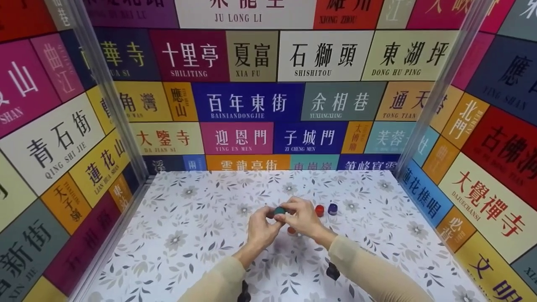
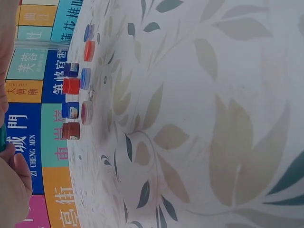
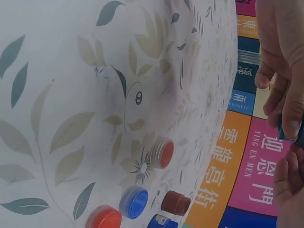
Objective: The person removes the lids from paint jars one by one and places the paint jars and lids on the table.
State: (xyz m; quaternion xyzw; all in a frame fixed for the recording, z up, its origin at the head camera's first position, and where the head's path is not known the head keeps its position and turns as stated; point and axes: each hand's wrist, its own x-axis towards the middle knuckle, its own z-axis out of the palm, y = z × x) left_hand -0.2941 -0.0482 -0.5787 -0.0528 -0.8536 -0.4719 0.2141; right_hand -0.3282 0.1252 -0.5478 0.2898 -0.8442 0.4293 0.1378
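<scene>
Both hands meet over the table in the head view, around a small teal-green paint jar (image 1: 279, 211). My left hand (image 1: 261, 228) grips it from the left, and my right hand (image 1: 303, 216) pinches it from the right with thumb and fingers. The right wrist view shows the left fingers (image 3: 289, 104) wrapped over the green jar (image 3: 289, 126), with the right hand (image 3: 290, 185) close against it. Fingers hide much of the jar. Just below the hands, an orange-red paint jar (image 1: 291, 230) rests on the table.
Several small jars stand beyond the hands, including a red jar (image 1: 319, 210) and a purple jar (image 1: 332, 209). A blue jar (image 3: 134, 202) and a brown jar (image 3: 175, 203) also show. A leaf-patterned cloth (image 1: 176, 239) covers the table; sign-printed walls (image 1: 247, 102) enclose it.
</scene>
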